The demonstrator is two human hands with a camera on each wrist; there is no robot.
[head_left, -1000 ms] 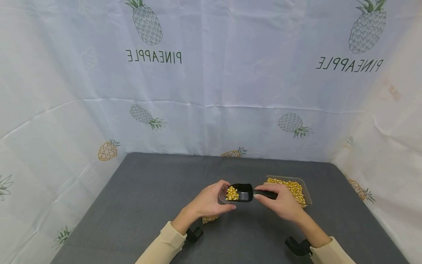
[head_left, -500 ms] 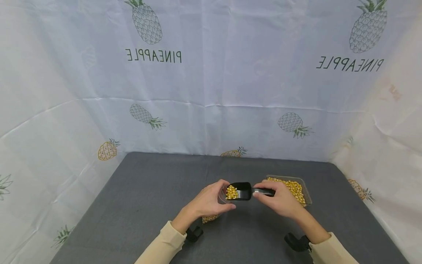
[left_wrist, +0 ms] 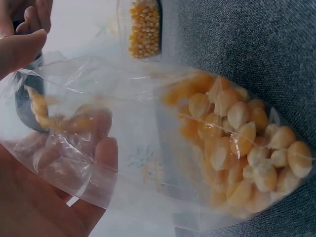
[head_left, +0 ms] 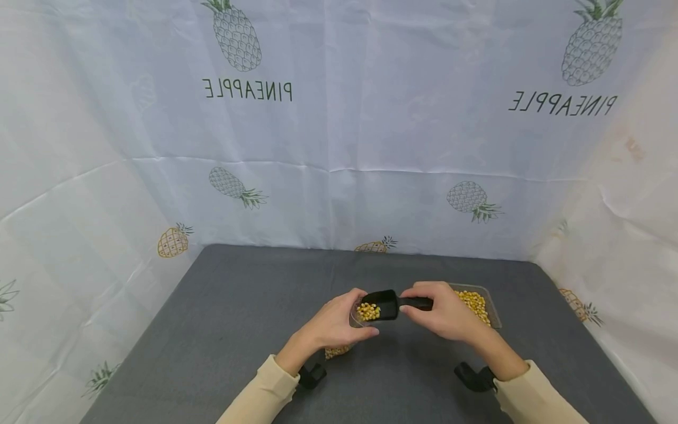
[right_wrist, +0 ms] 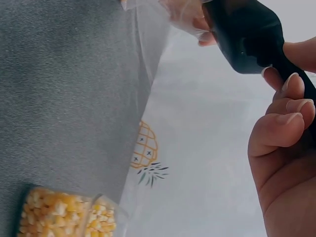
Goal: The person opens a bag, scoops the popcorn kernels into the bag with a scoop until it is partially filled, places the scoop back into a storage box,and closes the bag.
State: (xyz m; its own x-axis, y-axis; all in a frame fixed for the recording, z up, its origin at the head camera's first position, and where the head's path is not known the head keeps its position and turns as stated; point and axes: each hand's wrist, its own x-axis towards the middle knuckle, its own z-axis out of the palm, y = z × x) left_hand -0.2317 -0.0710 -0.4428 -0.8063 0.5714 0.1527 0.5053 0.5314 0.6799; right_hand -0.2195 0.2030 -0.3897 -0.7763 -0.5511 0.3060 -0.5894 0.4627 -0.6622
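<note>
My left hand (head_left: 336, 323) grips a clear plastic bag (left_wrist: 143, 148) near its top, fingers and thumb spread around the mouth. Corn kernels (left_wrist: 237, 143) fill the bag's lower end, which hangs close over the table. In my right hand (head_left: 445, 312) is the handle of a black scoop (head_left: 384, 304), pinched between thumb and fingers. The scoop's front end reaches into the bag's mouth, with yellow kernels (head_left: 368, 311) at its tip. From the right wrist view, the scoop's dark underside (right_wrist: 247, 42) shows, tilted toward the bag.
A clear rectangular container (head_left: 497, 321) of corn kernels stands on the table behind my right hand, partly hidden by it. The dark grey table (head_left: 254, 306) ends at a white pineapple-print curtain (head_left: 328, 206), which also runs along both sides.
My right hand has moved left and slightly away from me, pushing the scoop further into the bag's mouth. The kernels have shifted left with its tip. My left hand stays put.
</note>
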